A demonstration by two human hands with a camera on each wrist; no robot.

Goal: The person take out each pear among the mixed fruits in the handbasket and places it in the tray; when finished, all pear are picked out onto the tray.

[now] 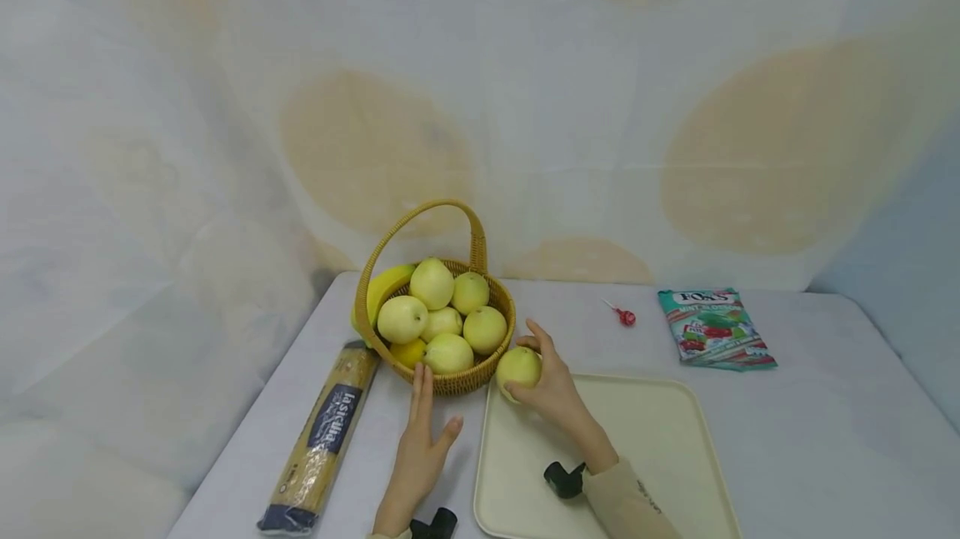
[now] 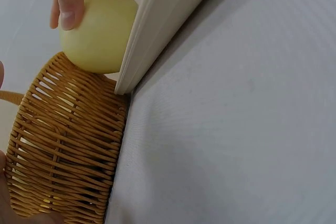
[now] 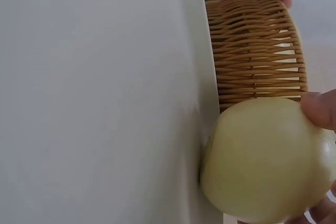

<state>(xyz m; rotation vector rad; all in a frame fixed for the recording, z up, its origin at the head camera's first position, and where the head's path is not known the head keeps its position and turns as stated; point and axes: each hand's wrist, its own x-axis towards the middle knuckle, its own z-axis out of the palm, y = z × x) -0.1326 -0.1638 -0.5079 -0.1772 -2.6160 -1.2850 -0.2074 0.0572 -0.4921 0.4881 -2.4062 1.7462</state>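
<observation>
My right hand (image 1: 555, 389) holds a pale yellow-green apple (image 1: 518, 369) between thumb and fingers, over the far left corner of the cream tray (image 1: 652, 431), right beside the wicker basket (image 1: 465, 381). In the left wrist view the apple (image 2: 100, 32) overlaps the tray's rim. My left hand (image 1: 420, 460) has its fingers extended, with the fingertips right at the basket's near rim. Inside the basket lie several similar apples (image 1: 402, 319), a yellow fruit (image 1: 407, 353) low at the front and bananas (image 1: 386, 286) along the left side. The basket's arched handle (image 1: 420, 210) stands upright.
A long pack of spaghetti (image 1: 322, 439) lies left of the basket. Toward the back right are a red lollipop (image 1: 626, 316) and a green bag of sweets (image 1: 716, 329). A patterned cloth (image 1: 570, 147) hangs behind the white table (image 1: 817, 439).
</observation>
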